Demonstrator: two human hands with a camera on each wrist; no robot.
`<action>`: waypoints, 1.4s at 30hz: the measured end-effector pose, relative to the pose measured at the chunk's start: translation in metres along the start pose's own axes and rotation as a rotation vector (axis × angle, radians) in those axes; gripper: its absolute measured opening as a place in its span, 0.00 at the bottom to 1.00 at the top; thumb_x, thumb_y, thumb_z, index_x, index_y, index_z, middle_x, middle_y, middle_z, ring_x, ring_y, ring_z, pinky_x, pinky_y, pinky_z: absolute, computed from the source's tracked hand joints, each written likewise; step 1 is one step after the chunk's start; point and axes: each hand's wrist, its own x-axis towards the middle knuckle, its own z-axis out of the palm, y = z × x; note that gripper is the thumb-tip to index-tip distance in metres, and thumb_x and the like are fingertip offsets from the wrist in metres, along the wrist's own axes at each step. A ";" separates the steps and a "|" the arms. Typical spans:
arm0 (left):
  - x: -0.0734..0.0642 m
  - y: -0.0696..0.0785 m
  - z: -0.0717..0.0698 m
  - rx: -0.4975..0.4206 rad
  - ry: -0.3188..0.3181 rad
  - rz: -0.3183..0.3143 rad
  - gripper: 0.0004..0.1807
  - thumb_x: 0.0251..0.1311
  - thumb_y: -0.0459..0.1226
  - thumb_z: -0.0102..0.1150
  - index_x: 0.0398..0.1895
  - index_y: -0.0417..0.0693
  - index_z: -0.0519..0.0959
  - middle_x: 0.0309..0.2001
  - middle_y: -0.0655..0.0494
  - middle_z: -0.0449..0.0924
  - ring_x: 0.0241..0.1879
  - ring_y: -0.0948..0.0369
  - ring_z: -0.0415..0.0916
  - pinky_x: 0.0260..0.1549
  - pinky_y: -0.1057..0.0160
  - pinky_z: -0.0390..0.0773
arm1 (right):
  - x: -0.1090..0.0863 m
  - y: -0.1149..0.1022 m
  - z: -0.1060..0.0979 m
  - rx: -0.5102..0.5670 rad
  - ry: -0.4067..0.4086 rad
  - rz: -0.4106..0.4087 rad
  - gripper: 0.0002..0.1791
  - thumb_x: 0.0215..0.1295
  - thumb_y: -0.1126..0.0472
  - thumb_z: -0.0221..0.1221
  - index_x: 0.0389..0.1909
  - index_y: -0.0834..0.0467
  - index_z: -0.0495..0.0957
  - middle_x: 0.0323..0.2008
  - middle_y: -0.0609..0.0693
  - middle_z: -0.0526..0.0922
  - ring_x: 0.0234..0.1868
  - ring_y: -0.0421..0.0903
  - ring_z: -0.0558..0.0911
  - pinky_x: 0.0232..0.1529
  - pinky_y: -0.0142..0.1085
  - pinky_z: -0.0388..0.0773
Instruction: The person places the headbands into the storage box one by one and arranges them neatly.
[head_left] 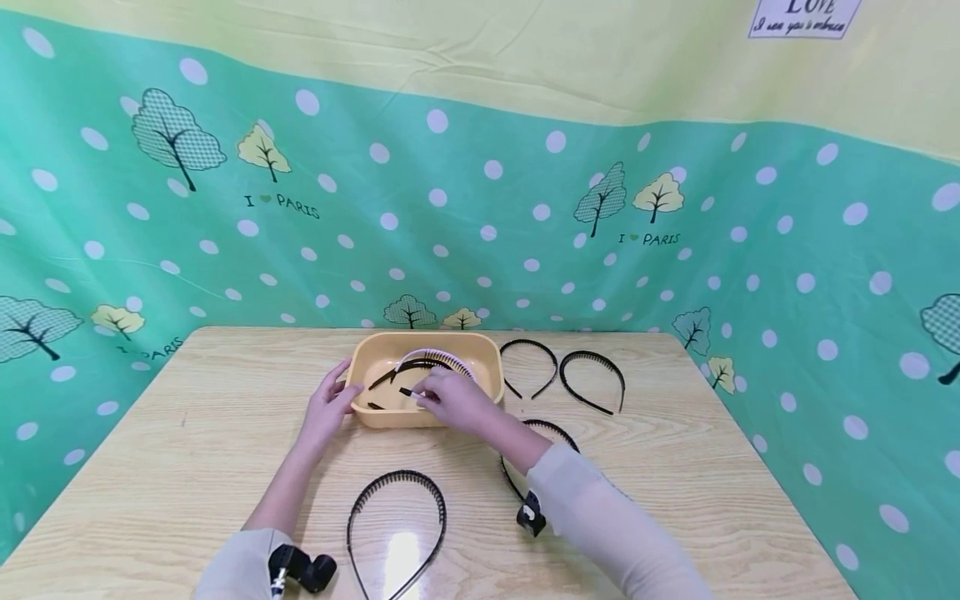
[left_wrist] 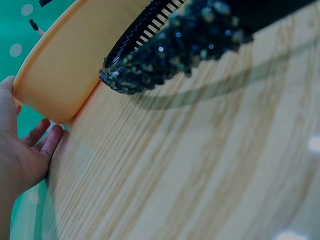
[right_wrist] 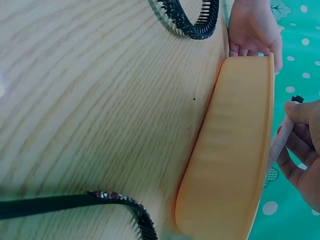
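Note:
A tan plastic bin [head_left: 408, 419] stands at the far middle of the table. My left hand [head_left: 326, 408] holds its left end, thumb over the rim and fingers outside. Above the bin, my right hand [head_left: 453, 398] pinches a pale, black-tipped headband [right_wrist: 281, 140] near its end. A white arc with teeth shows behind that hand, beside a dark headband [head_left: 412, 364] lying in the bin. In front of the bin lies a black toothed headband [head_left: 402, 473]; its glittery outer side [left_wrist: 165, 57] shows in the left wrist view.
Another black headband [head_left: 551, 424] lies partly hidden under my right forearm. Two more, one black headband [head_left: 528, 342] and a second black headband [head_left: 592, 354], lie right of the bin. A green dotted curtain [head_left: 465, 217] hangs behind the wood-grained table [head_left: 187, 450].

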 end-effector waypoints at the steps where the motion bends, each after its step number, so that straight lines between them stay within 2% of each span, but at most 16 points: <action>1: 0.000 0.000 0.000 -0.001 0.000 -0.002 0.32 0.66 0.40 0.50 0.72 0.58 0.54 0.61 0.34 0.67 0.51 0.51 0.72 0.37 0.74 0.77 | 0.000 0.000 0.001 -0.003 0.002 -0.002 0.11 0.63 0.59 0.59 0.44 0.57 0.82 0.36 0.46 0.80 0.35 0.37 0.76 0.36 0.22 0.73; 15: -0.001 0.002 0.000 -0.018 -0.008 -0.009 0.33 0.66 0.41 0.50 0.73 0.60 0.52 0.64 0.34 0.63 0.58 0.44 0.67 0.36 0.75 0.76 | 0.006 -0.003 0.011 -0.007 0.013 0.001 0.11 0.64 0.56 0.58 0.43 0.55 0.82 0.30 0.43 0.78 0.30 0.33 0.73 0.32 0.20 0.70; 34: -0.001 0.001 0.000 -0.003 -0.011 -0.009 0.33 0.66 0.42 0.49 0.73 0.61 0.52 0.62 0.35 0.65 0.57 0.47 0.68 0.38 0.75 0.76 | 0.018 -0.003 0.024 0.021 0.055 0.035 0.10 0.63 0.57 0.59 0.43 0.54 0.83 0.30 0.43 0.77 0.29 0.34 0.72 0.31 0.22 0.69; 42: -0.001 0.001 0.000 0.012 -0.004 -0.010 0.33 0.66 0.43 0.50 0.73 0.59 0.52 0.61 0.36 0.66 0.53 0.51 0.71 0.38 0.74 0.77 | 0.021 -0.001 0.028 0.049 0.059 0.060 0.10 0.63 0.56 0.59 0.43 0.52 0.83 0.29 0.42 0.77 0.30 0.34 0.73 0.31 0.22 0.69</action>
